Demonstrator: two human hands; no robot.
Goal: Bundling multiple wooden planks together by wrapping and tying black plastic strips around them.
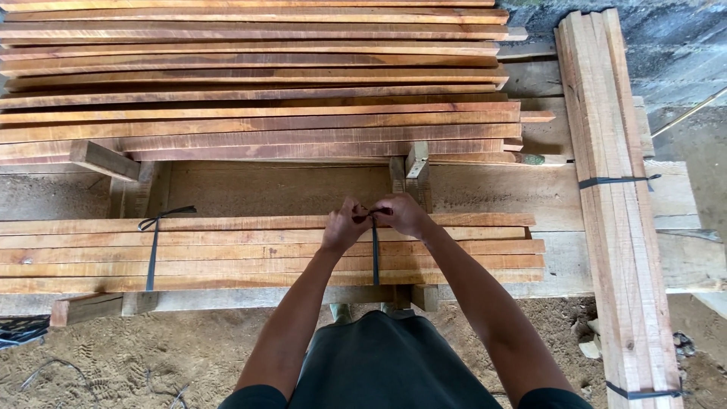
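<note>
Between the pinched fingertips of the left hand (pixel 344 225) and right hand (pixel 401 214), a black strap (pixel 375 254) crossed the slat bundle (pixel 265 254) beneath; knotting seemed underway, needing firm tightening.

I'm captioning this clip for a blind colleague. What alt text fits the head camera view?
Seen from above, a person's left hand and right hand meet at a black strap wrapped around a flat bundle of wooden slats. A second strap, already knotted, binds the bundle's left end; loose boards are stacked behind, another strapped bundle on the right.
</note>
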